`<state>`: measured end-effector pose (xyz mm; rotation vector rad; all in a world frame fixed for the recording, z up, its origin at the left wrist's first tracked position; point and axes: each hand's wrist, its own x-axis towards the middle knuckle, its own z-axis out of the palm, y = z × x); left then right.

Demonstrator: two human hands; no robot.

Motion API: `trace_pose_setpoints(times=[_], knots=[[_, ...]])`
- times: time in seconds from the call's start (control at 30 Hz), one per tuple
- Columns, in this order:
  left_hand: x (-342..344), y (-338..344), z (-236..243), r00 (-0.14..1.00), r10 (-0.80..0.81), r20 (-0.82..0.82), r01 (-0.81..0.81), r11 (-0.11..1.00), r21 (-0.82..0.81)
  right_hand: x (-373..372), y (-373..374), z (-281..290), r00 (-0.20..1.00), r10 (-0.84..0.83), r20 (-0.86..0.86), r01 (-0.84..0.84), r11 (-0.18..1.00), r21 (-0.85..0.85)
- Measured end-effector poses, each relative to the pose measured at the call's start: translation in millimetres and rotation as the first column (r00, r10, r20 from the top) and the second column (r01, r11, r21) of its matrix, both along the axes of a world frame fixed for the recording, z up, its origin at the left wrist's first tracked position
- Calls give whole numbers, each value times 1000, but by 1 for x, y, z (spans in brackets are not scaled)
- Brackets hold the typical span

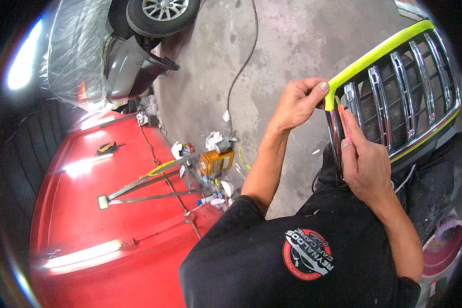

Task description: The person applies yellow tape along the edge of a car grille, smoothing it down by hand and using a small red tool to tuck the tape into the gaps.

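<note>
My left hand pinches the yellow tape at the corner of the chrome grille, which sits at two o'clock on my lap. My right hand has its fingers closed round a small orange blade, its tip at the grille's edge. A red car panel lies at nine o'clock.

— What is the person wearing?
— A black short-sleeved shirt with a round red, black and white badge printed on it.
— Anything on the hands?
— No. The left hand and right hand are bare, without gloves, rings or a watch.
</note>
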<state>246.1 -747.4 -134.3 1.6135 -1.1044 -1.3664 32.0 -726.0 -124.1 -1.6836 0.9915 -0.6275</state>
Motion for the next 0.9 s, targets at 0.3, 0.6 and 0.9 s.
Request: trace_pose_setpoints(times=[0.3, 0.6, 0.9], knots=[[1, 0, -3, 1000, 3, -15, -3, 1000, 0, 2, -1, -3, 1000, 2, -28, -3, 1000, -26], [0, -1, 1, 1000, 5, 0, -5, 1000, 5, 4, 0, -5, 1000, -7, -15, 7, 998, -57], [0, 0, 0, 1000, 8, 0, -8, 1000, 1, 5, -2, 2, 998, 30, -63, -30, 1000, -2]])
